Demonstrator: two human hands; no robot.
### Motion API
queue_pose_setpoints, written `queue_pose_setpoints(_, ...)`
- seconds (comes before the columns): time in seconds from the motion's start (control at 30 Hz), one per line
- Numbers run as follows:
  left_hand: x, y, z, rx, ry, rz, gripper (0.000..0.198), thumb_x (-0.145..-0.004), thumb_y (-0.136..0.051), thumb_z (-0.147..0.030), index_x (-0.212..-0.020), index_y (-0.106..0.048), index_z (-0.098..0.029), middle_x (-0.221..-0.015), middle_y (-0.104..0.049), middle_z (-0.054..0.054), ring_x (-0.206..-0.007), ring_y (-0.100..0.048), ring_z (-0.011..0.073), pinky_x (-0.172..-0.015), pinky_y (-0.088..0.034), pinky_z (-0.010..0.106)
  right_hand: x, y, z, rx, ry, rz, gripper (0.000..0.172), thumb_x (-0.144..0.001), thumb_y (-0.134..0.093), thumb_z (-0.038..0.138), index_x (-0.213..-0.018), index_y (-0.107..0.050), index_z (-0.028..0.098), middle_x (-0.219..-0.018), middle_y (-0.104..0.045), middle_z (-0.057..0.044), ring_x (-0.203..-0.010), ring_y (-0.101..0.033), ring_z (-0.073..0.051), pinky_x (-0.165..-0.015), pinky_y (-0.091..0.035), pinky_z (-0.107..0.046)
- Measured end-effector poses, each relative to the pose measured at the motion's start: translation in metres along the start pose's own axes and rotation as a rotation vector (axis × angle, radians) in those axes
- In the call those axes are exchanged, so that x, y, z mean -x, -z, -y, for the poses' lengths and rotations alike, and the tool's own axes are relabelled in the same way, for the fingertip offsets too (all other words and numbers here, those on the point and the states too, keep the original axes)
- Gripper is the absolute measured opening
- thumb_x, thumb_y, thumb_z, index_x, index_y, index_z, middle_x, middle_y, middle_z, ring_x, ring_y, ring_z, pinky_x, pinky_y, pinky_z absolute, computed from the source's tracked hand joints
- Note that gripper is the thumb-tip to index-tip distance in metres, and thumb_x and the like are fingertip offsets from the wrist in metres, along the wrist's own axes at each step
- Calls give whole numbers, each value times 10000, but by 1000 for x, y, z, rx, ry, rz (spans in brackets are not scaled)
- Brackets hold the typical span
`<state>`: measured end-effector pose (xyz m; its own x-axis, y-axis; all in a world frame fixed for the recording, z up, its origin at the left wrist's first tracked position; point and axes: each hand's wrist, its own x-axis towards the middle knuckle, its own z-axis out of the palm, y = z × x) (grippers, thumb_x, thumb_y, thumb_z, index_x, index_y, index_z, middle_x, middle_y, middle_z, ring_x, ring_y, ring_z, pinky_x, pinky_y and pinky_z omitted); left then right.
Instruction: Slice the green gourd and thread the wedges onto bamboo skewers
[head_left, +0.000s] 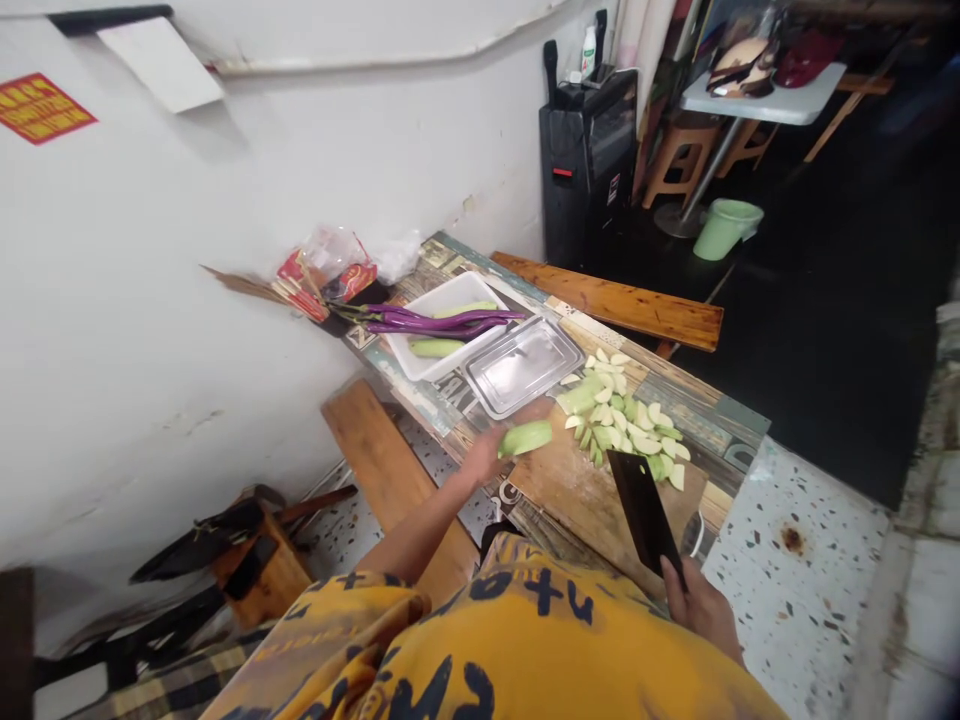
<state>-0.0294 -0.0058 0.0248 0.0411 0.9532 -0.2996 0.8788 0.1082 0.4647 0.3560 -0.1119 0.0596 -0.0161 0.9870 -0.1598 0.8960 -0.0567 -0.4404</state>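
Observation:
My left hand [491, 455] grips a pale green piece of peeled gourd [526, 437] at the near left edge of a wooden cutting board [577, 485]. My right hand [701, 603] holds the handle of a dark cleaver [645, 510], its blade lying over the board's near right part. A heap of several green and white cut slices [626, 420] covers the far end of the board. Beside the heap lies an upside-down steel tray [523, 363]. Further back a white tub [442, 330] holds long purple eggplants [442, 320] and green gourd pieces.
The board rests on a small patterned table [705, 405] against a white wall. Wooden benches [615, 300] flank the table. Red packets and plastic bags [330, 270] sit at the table's far end. A black speaker [589, 165], a green bucket [726, 227] and stools stand beyond.

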Motion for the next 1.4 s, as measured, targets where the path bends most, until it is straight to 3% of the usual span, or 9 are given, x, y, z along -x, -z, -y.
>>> queue_pose_setpoints(0.17, 6, -4, -12, 2, -374, 99, 562, -795, -511, -247, -1335, -369, -183, -1314, -459, 106, -1212, -393, 240, -1057, -277, 375, -1, 1, 2, 45, 53, 65, 425, -895, -296, 484, -832, -577, 171, -589, -625, -74, -499, -598, -206, -476, -397, -261)
queue_pose_setpoints(0.37, -17, -38, -39, -35, -745, 208, 439, -879, -369, -268, -1307, -436, -193, -1301, -491, 111, -1265, -337, 248, -1093, -105, 480, -6, 7, 10, 107, 70, 125, 407, -921, -269, 422, -871, -569, 151, -607, -618, -49, -491, -562, -155, -481, -334, -228)
queue_pose_setpoints(0.47, -27, -49, -43, -80, -833, 195, 453, -885, -359, -279, -1332, -411, -229, -1344, -456, 94, -1315, -267, 261, -1087, -56, 519, -11, 10, 19, 153, 62, 163, 379, -924, -275, 397, -852, -558, 154, -586, -603, -40, -480, -545, -147, -476, -305, -228)
queue_pose_setpoints(0.63, -25, -56, -38, -140, -714, 58, 449, -886, -362, -313, -1332, -412, -290, -1434, -329, 78, -1352, -172, 301, -1067, -44, 573, -24, 11, 40, 107, 70, 239, 319, -923, -293, 365, -857, -533, 166, -617, -605, -39, -523, -556, -154, -500, -315, -235)
queue_pose_setpoints(0.73, -3, -67, -37, -60, -640, -58, 505, -874, -384, -307, -1373, -347, -234, -1463, -242, 114, -1348, -186, 297, -1071, -153, 538, -32, 11, 52, 79, 74, 278, 288, -921, -297, 336, -869, -522, 163, -646, -610, -54, -571, -573, -173, -526, -336, -248)
queue_pose_setpoints(0.83, 26, -82, -46, 64, -575, -138, 528, -866, -412, -322, -1370, -337, -184, -1449, -256, 133, -1341, -220, 271, -1075, -226, 486, -39, 11, 63, 72, 82, 303, 279, -922, -301, 321, -881, -519, 151, -683, -619, -71, -601, -580, -186, -548, -350, -263)
queue_pose_setpoints(0.93, 42, -93, -64, 178, -354, -243, 598, -862, -433, -385, -1391, -274, -155, -1453, -249, 147, -1350, -211, 264, -1085, -238, 464, -44, 10, 71, 75, 93, 327, 275, -923, -307, 304, -886, -523, 139, -686, -623, -80, -609, -583, -191, -562, -359, -273)
queue_pose_setpoints(1.07, 36, -102, -81, 220, -182, -332, 620, -901, -339, -374, -1427, -152, -106, -1475, -195, 167, -1371, -150, 265, -1101, -210, 471, -48, 7, 80, 120, 113, 378, 281, -923, -296, 306, -913, -530, 150, -707, -632, -80, -619, -592, -191, -566, -377, -275)
queue_pose_setpoints(1.4, 30, -121, -76, 281, -171, -445, 583, -924, -252, -322, -1436, -94, -93, -1498, -102, 164, -1382, -90, 257, -1111, -169, 471, -52, 8, 104, 237, 132, 502, 290, -927, -294, 263, -965, -533, 103, -768, -652, -136, -692, -614, -208, -591, -382, -274)
